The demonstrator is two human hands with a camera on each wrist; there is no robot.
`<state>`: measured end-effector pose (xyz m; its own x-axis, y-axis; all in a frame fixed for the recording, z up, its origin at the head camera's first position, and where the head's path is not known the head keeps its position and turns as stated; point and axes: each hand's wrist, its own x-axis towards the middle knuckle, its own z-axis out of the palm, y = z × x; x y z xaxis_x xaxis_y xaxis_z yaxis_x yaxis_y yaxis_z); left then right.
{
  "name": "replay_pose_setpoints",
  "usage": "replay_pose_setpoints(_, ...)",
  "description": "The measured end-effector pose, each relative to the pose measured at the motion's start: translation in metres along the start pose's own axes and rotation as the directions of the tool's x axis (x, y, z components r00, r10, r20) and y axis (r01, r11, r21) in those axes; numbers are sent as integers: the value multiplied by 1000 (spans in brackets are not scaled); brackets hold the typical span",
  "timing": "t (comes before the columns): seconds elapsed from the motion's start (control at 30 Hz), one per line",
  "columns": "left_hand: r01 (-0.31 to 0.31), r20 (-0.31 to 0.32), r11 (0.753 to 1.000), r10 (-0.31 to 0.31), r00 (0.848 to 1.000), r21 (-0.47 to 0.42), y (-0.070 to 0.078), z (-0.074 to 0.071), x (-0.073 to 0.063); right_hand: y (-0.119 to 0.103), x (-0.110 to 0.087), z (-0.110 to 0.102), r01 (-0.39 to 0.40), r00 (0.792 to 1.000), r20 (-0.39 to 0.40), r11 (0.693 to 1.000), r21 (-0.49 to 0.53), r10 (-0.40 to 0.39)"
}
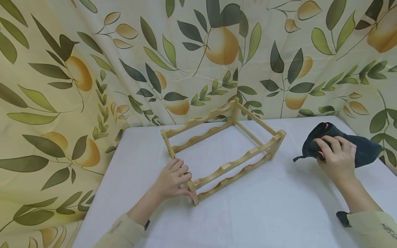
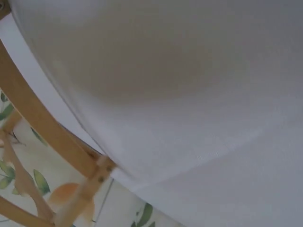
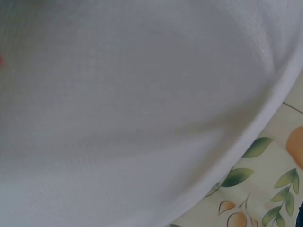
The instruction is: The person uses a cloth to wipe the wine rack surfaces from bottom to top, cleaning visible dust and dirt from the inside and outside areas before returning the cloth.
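A light wooden rack (image 1: 229, 167) with scalloped rails stands on the white-covered table. My left hand (image 1: 175, 177) grips the end frame on its near left side, with the thumb at the lower front corner. Part of the rack (image 2: 45, 125) also shows at the left of the left wrist view. Over the table's right side, my right hand (image 1: 339, 155) holds a dark cloth bundle (image 1: 366, 148) from above, fingers curled over it. Pink edges show in its folds, and a short dark tab sticks out at its left end. What lies inside the bundle is hidden.
The white cloth (image 1: 263, 213) covers the table. Behind and to the left hangs a curtain (image 1: 198, 79) printed with leaves and orange fruit, close to the rack's far corner. In the right wrist view the table's edge (image 3: 246, 142) curves past patterned fabric.
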<state>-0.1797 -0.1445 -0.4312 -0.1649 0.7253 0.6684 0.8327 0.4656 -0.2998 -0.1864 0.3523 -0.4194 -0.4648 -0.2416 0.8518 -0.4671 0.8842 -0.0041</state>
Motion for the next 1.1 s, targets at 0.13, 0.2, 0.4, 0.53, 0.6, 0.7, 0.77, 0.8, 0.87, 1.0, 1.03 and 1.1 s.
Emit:
replay_pose_setpoints(0.13,1,-78,1000,-1,997,-7,12,6,5,0,-2,0,-6,1000,-10,1000,-5,6)
replay_pose_setpoints(0.2,4,-114,1000,-4,993,4,18,8,9,0,-2,-1,-8,1000,-11,1000,-6,7)
replay_pose_setpoints(0.4,50,-158,997,-39,987,65,41,15,22,-3,-1,2,-7,1000,-1,1000,3,7)
replay_pose_setpoints(0.53,86,-162,991,-68,984,106,55,19,37,-5,0,7,0,1000,-12,1000,14,0)
replay_pose_setpoints(0.6,107,-167,986,-85,982,131,63,22,45,-6,1,10,5,1000,-22,1000,20,-4)
replay_pose_setpoints(0.7,138,-187,974,-104,977,179,74,29,57,-7,1,12,14,1000,-21,1000,23,-13)
replay_pose_setpoints(0.77,157,-183,967,-121,976,200,81,32,65,-7,1,13,13,1000,-12,1000,22,-13)
replay_pose_setpoints(0.8,164,-177,964,-128,976,209,84,34,68,-7,0,14,13,1000,-4,1000,22,-13)
replay_pose_setpoints(0.87,170,-142,961,-142,980,217,87,34,71,-7,0,14,9,1000,7,1000,23,-9)
replay_pose_setpoints(1.0,137,-20,962,-137,990,237,75,23,65,-7,-3,14,5,1000,11,1000,27,-5)
replay_pose_setpoints(1.03,132,8,961,-138,990,243,67,18,61,-8,-3,14,4,1000,8,1000,28,-4)
replay_pose_setpoints(1.1,125,53,960,-142,988,253,47,9,51,-7,-4,14,1,1000,-3,1000,30,-1)
